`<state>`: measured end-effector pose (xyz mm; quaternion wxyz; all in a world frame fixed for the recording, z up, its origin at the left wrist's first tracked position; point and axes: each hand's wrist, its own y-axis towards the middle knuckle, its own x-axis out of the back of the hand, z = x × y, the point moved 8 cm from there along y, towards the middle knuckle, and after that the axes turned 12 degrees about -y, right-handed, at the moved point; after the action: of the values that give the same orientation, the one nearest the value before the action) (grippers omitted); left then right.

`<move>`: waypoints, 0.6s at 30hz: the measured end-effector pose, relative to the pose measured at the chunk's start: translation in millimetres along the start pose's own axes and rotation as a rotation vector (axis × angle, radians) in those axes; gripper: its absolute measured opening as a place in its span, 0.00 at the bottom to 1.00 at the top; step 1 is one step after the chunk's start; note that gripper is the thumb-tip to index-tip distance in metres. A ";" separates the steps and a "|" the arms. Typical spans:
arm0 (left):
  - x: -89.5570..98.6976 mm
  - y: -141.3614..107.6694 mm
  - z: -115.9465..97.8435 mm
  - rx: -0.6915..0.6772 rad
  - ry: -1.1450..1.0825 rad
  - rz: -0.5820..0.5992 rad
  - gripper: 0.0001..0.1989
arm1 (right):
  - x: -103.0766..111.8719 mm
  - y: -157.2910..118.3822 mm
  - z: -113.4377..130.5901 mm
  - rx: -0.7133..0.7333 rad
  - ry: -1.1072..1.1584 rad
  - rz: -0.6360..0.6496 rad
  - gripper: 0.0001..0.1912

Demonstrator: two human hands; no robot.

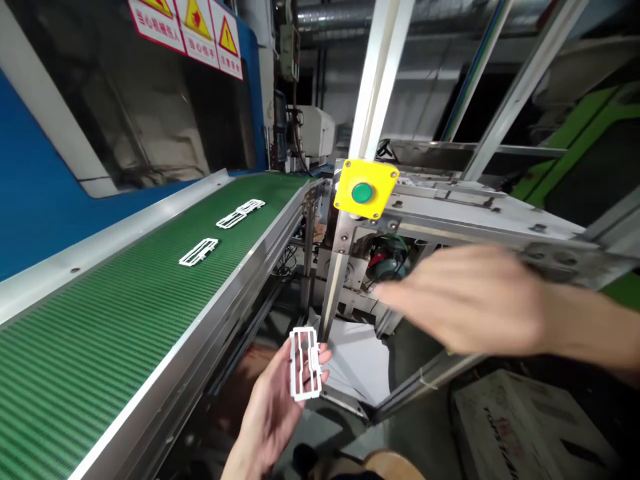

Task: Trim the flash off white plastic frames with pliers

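My left hand (273, 400) holds a white plastic frame part (305, 363) upright by its fingertips, low in the middle of the view, beside the conveyor's metal edge. My right hand (465, 297) reaches in from the right, blurred, flat and empty with fingers extended, in front of the grey metal machine frame (460, 213) below the yellow box with a green push button (364, 190). Three more white frame parts lie on the green conveyor belt (100, 333): one (199, 251) nearer, two (240, 213) farther up.
A blue machine wall with a dark window and red-and-yellow warning signs (193, 27) runs along the left. White sheets (357, 363) lie in an opening under the machine frame. A worn whitish box (530, 427) sits at bottom right. Slanted metal posts rise above the button.
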<state>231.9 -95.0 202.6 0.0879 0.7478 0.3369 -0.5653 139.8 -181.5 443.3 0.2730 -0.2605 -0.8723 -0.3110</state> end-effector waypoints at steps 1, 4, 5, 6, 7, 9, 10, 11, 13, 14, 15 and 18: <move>-4.9 2.0 2.4 0.013 -0.012 0.011 0.19 | -10.2 1.3 22.5 0.086 0.044 0.043 0.08; -18.1 8.3 9.1 0.030 -0.029 -0.021 0.18 | -34.6 3.0 71.9 0.235 0.144 0.158 0.10; -22.1 10.1 12.2 0.037 -0.025 -0.047 0.18 | -38.8 3.1 82.5 0.269 0.148 0.170 0.11; -26.2 11.7 15.0 0.037 -0.018 -0.073 0.17 | -40.8 2.8 90.4 0.304 0.139 0.163 0.11; -30.6 13.4 17.6 0.035 -0.004 -0.094 0.16 | -41.2 2.3 95.2 0.331 0.123 0.146 0.12; -41.3 17.4 22.4 0.035 0.049 -0.100 0.11 | -39.3 0.3 94.8 0.343 0.067 0.108 0.14; -46.9 19.9 24.1 0.034 0.083 -0.092 0.09 | -37.5 -1.0 90.6 0.324 0.033 0.097 0.15; -52.2 22.7 25.6 0.039 0.120 -0.083 0.08 | -35.6 -2.7 85.0 0.296 -0.001 0.097 0.15; -62.4 28.9 29.0 0.069 0.175 -0.059 0.08 | -31.9 -7.5 73.6 0.243 -0.080 0.132 0.14; -67.5 32.2 30.2 0.080 0.188 -0.041 0.09 | -30.8 -10.3 69.1 0.229 -0.112 0.169 0.14; -71.8 35.7 30.9 0.089 0.199 -0.027 0.09 | -29.2 -13.0 65.1 0.221 -0.139 0.207 0.15; -79.5 46.5 30.9 0.103 0.234 -0.001 0.13 | -14.3 -16.0 48.4 0.190 -0.195 0.222 0.15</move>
<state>225.0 -178.2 252.2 0.0092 0.8120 0.3155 -0.4909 124.9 -163.2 395.9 0.2433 -0.3569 -0.8861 -0.1682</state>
